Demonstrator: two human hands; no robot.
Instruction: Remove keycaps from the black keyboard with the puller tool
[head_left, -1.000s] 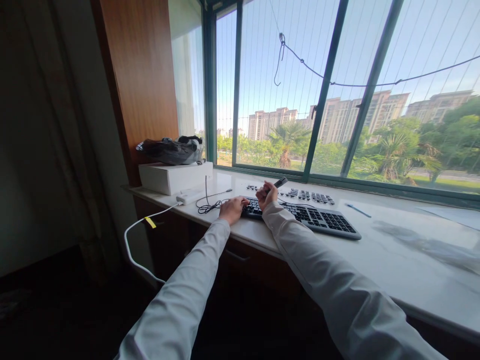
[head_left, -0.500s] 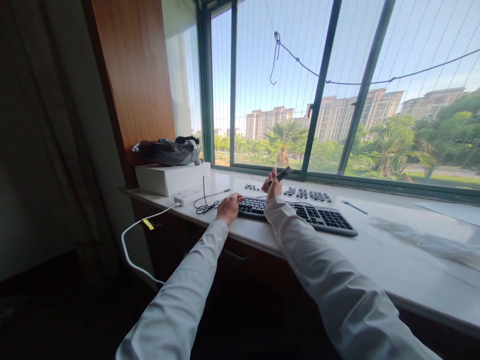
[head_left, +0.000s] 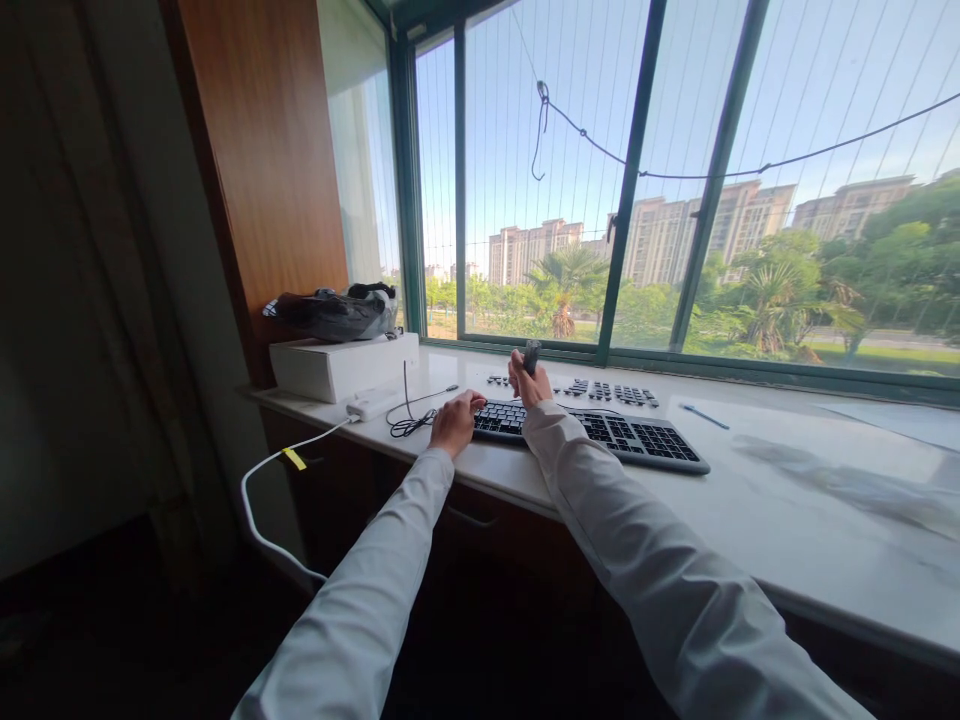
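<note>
A black keyboard (head_left: 660, 441) lies on the white counter, with dark key wells showing. My left hand (head_left: 454, 424) is at its left end, fingers pressed together; anything between them is too small to make out. Above the keyboard's left half, my right hand (head_left: 531, 382) is wrapped round a dark handheld tool (head_left: 532, 356), whose end sticks up from the fist. Behind the keyboard, loose keycaps (head_left: 634, 396) stand in groups on the counter.
A blue pen (head_left: 706, 416) and a clear plastic bag (head_left: 847, 480) lie to the right. On the left are a coiled black cable (head_left: 410, 424), a white power strip (head_left: 365, 407) and a white box (head_left: 341, 367) with a dark bag (head_left: 337, 312) on top.
The tool in my right hand has turned from slanting right to nearly upright, and that hand has shifted slightly left. My left hand stays at the keyboard's left end. The camera view has shifted a little.
</note>
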